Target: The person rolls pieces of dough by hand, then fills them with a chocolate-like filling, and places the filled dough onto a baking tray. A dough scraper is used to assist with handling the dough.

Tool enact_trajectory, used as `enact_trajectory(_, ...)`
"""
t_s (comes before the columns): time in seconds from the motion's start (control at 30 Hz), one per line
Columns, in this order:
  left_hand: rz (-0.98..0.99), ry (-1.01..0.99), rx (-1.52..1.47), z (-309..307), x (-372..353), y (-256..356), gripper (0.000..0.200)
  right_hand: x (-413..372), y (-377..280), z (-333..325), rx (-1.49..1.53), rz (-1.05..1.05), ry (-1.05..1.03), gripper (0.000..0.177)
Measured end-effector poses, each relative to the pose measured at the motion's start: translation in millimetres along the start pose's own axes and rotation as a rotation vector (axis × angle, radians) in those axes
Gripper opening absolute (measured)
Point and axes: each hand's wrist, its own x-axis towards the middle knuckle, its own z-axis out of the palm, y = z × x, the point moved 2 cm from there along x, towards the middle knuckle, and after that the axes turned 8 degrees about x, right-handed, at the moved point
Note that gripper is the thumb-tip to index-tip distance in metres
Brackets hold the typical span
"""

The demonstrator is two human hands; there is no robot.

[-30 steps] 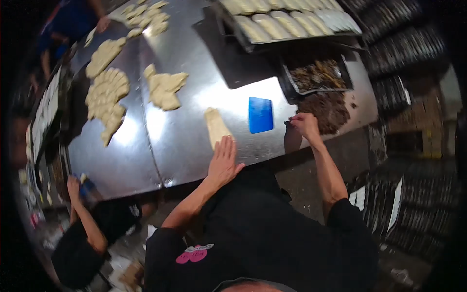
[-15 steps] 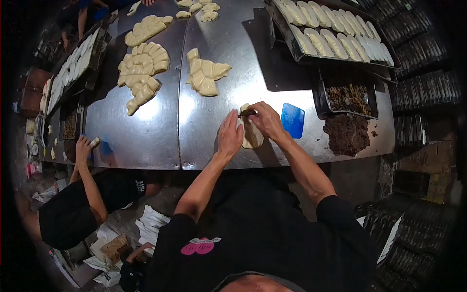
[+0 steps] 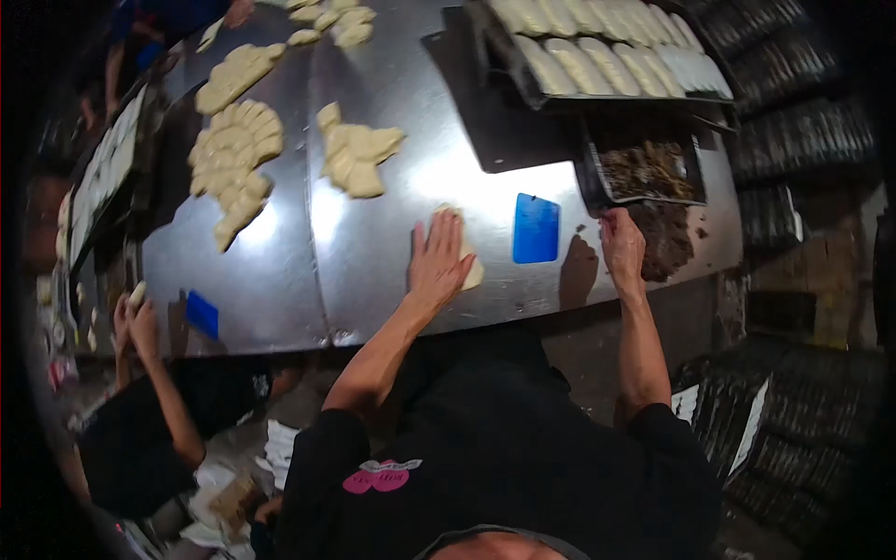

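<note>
My left hand (image 3: 439, 259) lies flat, fingers extended, on a pale flattened piece of dough (image 3: 473, 273) near the front of the steel table. Most of that dough is hidden under the palm. My right hand (image 3: 623, 245) is at the left edge of a dark brown crumbly filling heap (image 3: 665, 245), its fingertips drawn together. Whatever is between them cannot be made out. A blue dough scraper (image 3: 536, 229) lies flat between my two hands.
Behind the heap stands a metal tray (image 3: 597, 173) of brown filling. Above it, a raised tray (image 3: 541, 98) holds rows of long dough pieces. Cut dough clusters (image 3: 359, 154) lie on the left. A co-worker's hands (image 3: 137, 322) hold dough by another blue scraper (image 3: 203, 315).
My right hand has left the dough and moved right to the filling heap. My left hand now lies over the dough instead of beside it. The whole view has shifted.
</note>
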Motion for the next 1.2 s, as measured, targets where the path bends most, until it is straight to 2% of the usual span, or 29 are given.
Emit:
enact_trajectory(0.07, -0.034, -0.088, -0.004, 5.7, 0.6, 2.9, 0.072, 2.5, 43.6, -23.2, -0.214, 0.002, 0.027, 0.012)
enact_trajectory(0.13, -0.027, -0.119, 0.009, 4.5, 4.4, 3.2, 0.072, 10.5, 41.8, -45.3, -0.456, 0.064, 0.021, 0.012)
enact_trajectory(0.2, -0.005, -0.137, 0.005, -5.3, 7.1, -2.5, 0.072, 32.5, 52.4, -52.6, -0.23, -0.049, 0.152, 0.015)
enact_trajectory(0.27, -0.027, -0.14, -0.023, -10.2, 4.8, -8.5, 0.072, 66.0, 64.6, -46.0, -0.089, 0.044, 0.081, 0.019)
enact_trajectory(0.33, -0.002, -0.148, 0.022, -5.0, 0.2, -1.3, 0.071, 105.5, 76.6, -29.2, -0.121, 0.072, -0.087, 0.025)
enact_trajectory(0.47, -0.048, -0.219, 0.103, -7.9, 5.6, 11.1, 0.068, 152.6, 110.3, 15.1, -0.159, 0.09, -0.205, 0.03)
enact_trajectory(0.53, -0.052, -0.249, 0.088, -15.8, 10.8, 9.2, 0.068, 160.5, 97.7, 22.8, -0.417, 0.13, -0.322, 0.025)
enact_trajectory(0.57, -0.045, -0.277, 0.063, -17.7, 10.1, 8.1, 0.068, 163.0, 130.5, 43.6, -0.332, -0.033, -0.183, 0.018)
enact_trajectory(0.6, -0.062, -0.286, 0.07, -17.7, 4.5, 7.1, 0.068, 161.3, 128.5, 45.0, -0.32, -0.041, -0.196, 0.018)
enact_trajectory(0.67, -0.092, -0.134, -0.114, -19.4, -8.9, 6.1, 0.067, 159.6, 123.7, 46.6, -0.32, -0.139, -0.232, 0.012)
enact_trajectory(0.7, -0.096, -0.136, -0.109, -19.3, -22.1, 14.1, 0.067, 163.4, 126.3, 41.6, -0.397, -0.121, -0.307, 0.014)
enact_trajectory(0.73, -0.048, -0.234, -0.081, -17.0, -40.4, 29.4, 0.067, 167.5, 128.6, 33.9, -0.396, -0.124, -0.309, 0.014)
enact_trajectory(0.77, -0.004, -0.338, -0.056, -15.5, -52.6, 42.8, 0.066, 170.6, 113.3, 13.5, -0.159, 0.011, -0.287, 0.014)
enact_trajectory(0.8, -0.019, -0.346, -0.061, -16.0, -54.6, 50.3, 0.066, 171.9, 104.9, 2.7, 0.076, 0.143, -0.268, 0.015)
enact_trajectory(0.83, -0.044, -0.341, -0.028, -18.2, -53.2, 52.8, 0.067, 172.4, 109.8, 3.0, 0.652, 0.36, -0.262, 0.018)
enact_trajectory(0.87, -0.07, -0.337, 0.007, -22.7, -52.2, 55.0, 0.068, 170.1, 100.5, -5.8, 0.867, 0.529, -0.314, 0.016)
enact_trajectory(0.93, -0.093, -0.343, 0.079, -32.4, -44.2, 65.0, 0.069, 158.7, 75.2, -9.5, 1.113, 0.638, -0.376, 0.019)
enact_trajectory(1.0, -0.054, -0.371, -0.05, -26.1, -60.4, 72.4, 0.072, 140.9, 34.7, -3.2, 1.261, 0.627, -0.468, 0.02)
enact_trajectory(1.07, -0.051, -0.341, -0.085, -30.3, -63.1, 70.4, 0.075, 118.1, -5.6, 21.4, 1.267, 0.559, -0.606, 0.026)
enact_trajectory(1.1, -0.03, -0.276, -0.079, -43.6, -59.6, 66.5, 0.062, 106.1, -29.4, 34.6, 1.202, 0.513, -0.673, 0.026)
enact_trajectory(1.13, -0.053, -0.273, -0.072, -44.8, -61.6, 52.5, 0.062, 92.0, -55.4, 48.4, 1.132, 0.461, -0.729, 0.025)
enact_trajectory(1.2, -0.323, -0.251, -0.817, -41.7, -62.0, 14.2, 0.043, 59.5, -96.6, 85.6, 1.062, 0.305, -0.779, 0.023)
